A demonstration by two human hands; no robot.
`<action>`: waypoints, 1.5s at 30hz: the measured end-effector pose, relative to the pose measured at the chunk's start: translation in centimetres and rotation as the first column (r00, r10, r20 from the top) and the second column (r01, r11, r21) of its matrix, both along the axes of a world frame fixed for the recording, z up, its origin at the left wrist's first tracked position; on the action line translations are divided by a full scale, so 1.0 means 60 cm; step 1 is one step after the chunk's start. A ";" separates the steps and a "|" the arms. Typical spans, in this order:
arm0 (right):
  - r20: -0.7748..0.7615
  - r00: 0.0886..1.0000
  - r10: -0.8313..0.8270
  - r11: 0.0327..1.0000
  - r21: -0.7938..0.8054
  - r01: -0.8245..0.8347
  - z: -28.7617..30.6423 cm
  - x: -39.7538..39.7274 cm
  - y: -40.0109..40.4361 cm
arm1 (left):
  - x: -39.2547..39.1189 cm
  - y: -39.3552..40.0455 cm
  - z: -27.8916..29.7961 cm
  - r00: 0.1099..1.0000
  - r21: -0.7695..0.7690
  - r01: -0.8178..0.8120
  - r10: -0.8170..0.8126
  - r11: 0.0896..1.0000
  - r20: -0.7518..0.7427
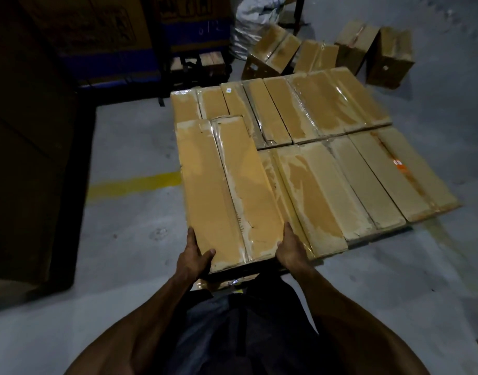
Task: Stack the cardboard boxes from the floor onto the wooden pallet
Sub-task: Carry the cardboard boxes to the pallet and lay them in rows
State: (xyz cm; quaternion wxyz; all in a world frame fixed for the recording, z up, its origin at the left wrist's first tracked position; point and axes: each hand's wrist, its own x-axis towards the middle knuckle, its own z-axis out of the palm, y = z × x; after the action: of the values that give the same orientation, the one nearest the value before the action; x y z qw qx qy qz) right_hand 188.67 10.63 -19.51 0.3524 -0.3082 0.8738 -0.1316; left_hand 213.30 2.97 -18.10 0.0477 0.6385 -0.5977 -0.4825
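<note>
I hold a long taped cardboard box (pixel 227 190) by its near end, over the left part of the stack. My left hand (pixel 196 257) grips its near left corner and my right hand (pixel 289 250) grips its near right edge. Below and to the right, a layer of several taped cardboard boxes (pixel 335 158) lies side by side and hides almost all of the wooden pallet; only a dark strip of the pallet edge (pixel 378 236) shows at the front right. On the floor behind the stack stand several loose boxes (pixel 351 52), some tilted.
A tall dark stack (pixel 29 131) rises close on the left. Printed cartons on a rack (pixel 119 36) and a white sack (pixel 248 25) stand at the back. A yellow floor line (pixel 132 184) runs left of the stack. Grey concrete floor surrounds it.
</note>
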 end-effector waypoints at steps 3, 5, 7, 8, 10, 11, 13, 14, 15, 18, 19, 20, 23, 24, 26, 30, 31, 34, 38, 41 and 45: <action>-0.025 1.000 0.006 1.000 0.014 -0.006 0.008 0.000 -0.002 | 0.000 -0.001 0.000 1.000 -0.011 0.015 -0.015 1.000 0.006; -0.026 1.000 0.018 0.999 0.034 -0.017 0.011 -0.003 0.001 | -0.003 0.001 0.002 1.000 -0.003 0.017 -0.017 1.000 0.018; -0.023 1.000 0.016 0.999 0.039 -0.015 0.011 -0.004 0.007 | -0.008 0.008 0.006 0.998 0.009 0.033 -0.033 0.999 0.056; -0.024 1.000 0.017 0.999 0.040 -0.016 0.012 -0.004 0.009 | -0.009 0.010 0.007 0.996 0.016 0.041 -0.042 0.999 0.073; -0.026 0.999 0.025 0.999 0.043 -0.024 0.015 -0.004 0.010 | -0.011 0.008 0.008 0.995 0.026 0.050 -0.052 0.998 0.084; -0.022 0.999 0.025 0.999 0.044 -0.024 0.015 -0.004 0.010 | -0.011 0.005 0.007 0.995 0.023 0.056 -0.057 0.998 0.080; -0.018 1.000 0.023 0.999 0.047 -0.022 0.019 -0.003 0.007 | -0.014 0.003 0.008 0.992 0.017 0.081 -0.083 0.997 0.091; -0.020 1.000 0.023 0.999 0.047 -0.022 0.022 0.000 0.005 | -0.015 0.002 0.009 0.989 0.014 0.095 -0.096 0.995 0.114; -0.024 0.999 0.023 0.999 0.050 -0.022 0.025 0.004 0.005 | -0.017 0.002 0.012 0.984 0.016 0.101 -0.102 0.995 0.146; -0.011 1.000 0.021 0.997 0.069 -0.020 0.040 0.015 0.008 | -0.018 0.002 0.022 0.975 -0.011 0.097 -0.093 0.995 0.202; 0.003 1.000 0.013 0.997 0.077 -0.013 0.046 0.017 0.010 | -0.017 0.001 0.026 0.969 -0.022 0.107 -0.099 0.994 0.226; 0.020 1.000 0.004 0.996 0.086 -0.006 0.054 0.019 0.014 | -0.017 0.000 0.032 0.956 -0.023 0.141 -0.130 0.990 0.264; 0.050 0.998 -0.037 0.995 0.090 0.032 0.082 0.023 0.033 | -0.014 0.002 0.059 0.888 -0.002 0.322 -0.301 0.947 0.349; 0.057 0.997 -0.056 0.995 0.084 0.051 0.094 0.025 0.041 | -0.011 0.003 0.070 0.867 0.001 0.378 -0.354 0.926 0.352; 0.087 0.989 -0.120 0.992 0.055 0.115 0.122 0.033 0.060 | -0.008 0.005 0.090 0.824 -0.024 0.487 -0.451 0.873 0.344; 0.101 0.958 -0.270 0.963 0.001 0.271 0.173 0.045 0.102 | -0.019 0.019 0.131 0.718 -0.054 0.653 -0.595 0.755 0.362; 0.103 0.946 -0.306 0.951 -0.009 0.309 0.180 0.047 0.114 | -0.025 0.022 0.136 0.710 -0.073 0.671 -0.612 0.738 0.348; 0.109 0.905 -0.412 0.909 -0.025 0.417 0.190 0.050 0.158 | -0.041 0.032 0.137 0.716 -0.086 0.685 -0.646 0.723 0.266; 0.101 0.836 -0.539 0.837 -0.045 0.545 0.197 0.046 0.223 | -0.073 0.049 0.143 0.649 -0.120 0.757 -0.719 0.642 0.248; 0.107 0.794 -0.598 0.797 -0.027 0.603 0.194 0.032 0.273 | -0.113 0.060 0.152 0.562 -0.134 0.826 -0.785 0.548 0.260; 0.159 0.717 -0.678 0.728 0.011 0.686 0.184 -0.005 0.330 | -0.190 0.076 0.161 0.440 -0.102 0.897 -0.851 0.430 0.286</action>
State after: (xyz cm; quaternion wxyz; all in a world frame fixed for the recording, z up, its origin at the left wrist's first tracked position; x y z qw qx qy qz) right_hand 188.39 30.41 -8.46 0.3370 0.0378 0.8929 -0.2962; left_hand 201.92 7.54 -8.44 -0.1917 0.2660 -0.8966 -0.2975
